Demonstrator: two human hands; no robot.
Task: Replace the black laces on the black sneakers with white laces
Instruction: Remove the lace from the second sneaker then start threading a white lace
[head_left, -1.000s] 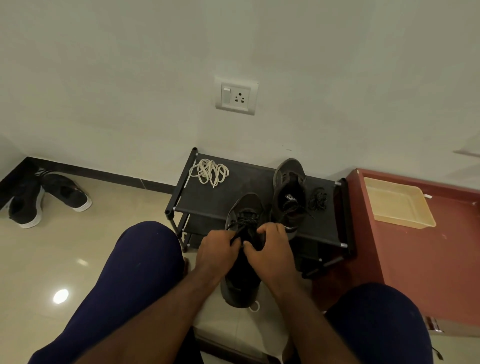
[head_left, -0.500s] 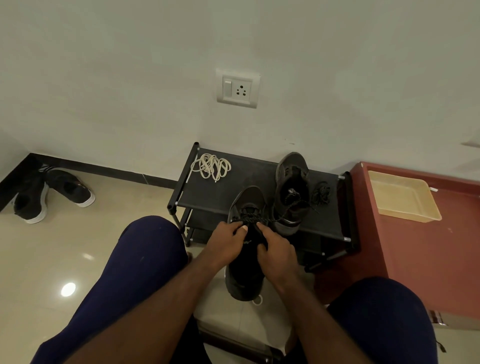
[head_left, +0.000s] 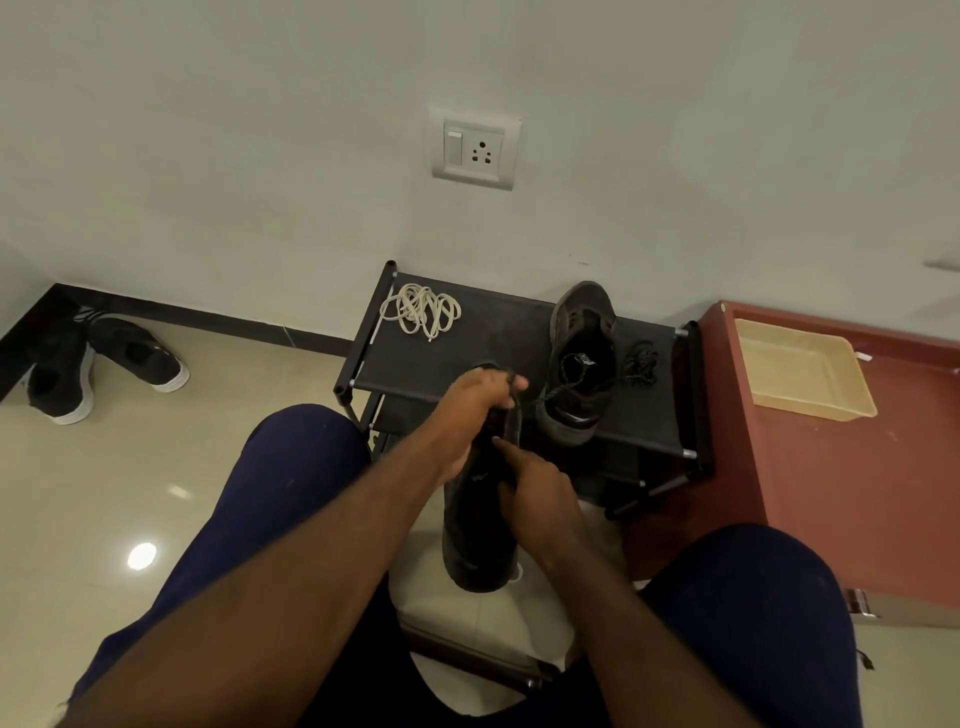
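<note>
— Between the knees (head_left: 306, 452), what is being held?
— One black sneaker (head_left: 475, 540), up on end above the pale floor (head_left: 156, 467), just in front of the low black rack (head_left: 467, 358).

— How does the left hand (head_left: 480, 397) sit?
— That arm reaches forward past the left knee to the far end of the sneaker. The knuckles face up, the fingers are curled, and the thumb tip meets them, pinching a black lace (head_left: 511, 375) at the top of the shoe. A thin black strand shows just right of the fingers, over the other sneaker (head_left: 582, 364).

— And the right hand (head_left: 540, 501)?
— It is lower and nearer the body, against the right side of the sneaker. The index finger lies straight up along the shoe, and the other fingers wrap its side and hold it steady.

— Where is the other sneaker?
— On top of the rack, to the right, with its opening facing up. A small tangle of loose black lace (head_left: 641, 364) lies just beside it.

— The white laces (head_left: 423, 312)?
— Bundled loosely at the rack's far left corner, well apart from both hands.

— Anything else?
— A beige tray (head_left: 800, 369) on a red cabinet (head_left: 857, 467) at the right, a pair of dark shoes (head_left: 104, 364) by the left wall, and a wall socket (head_left: 475, 148) above the rack.
</note>
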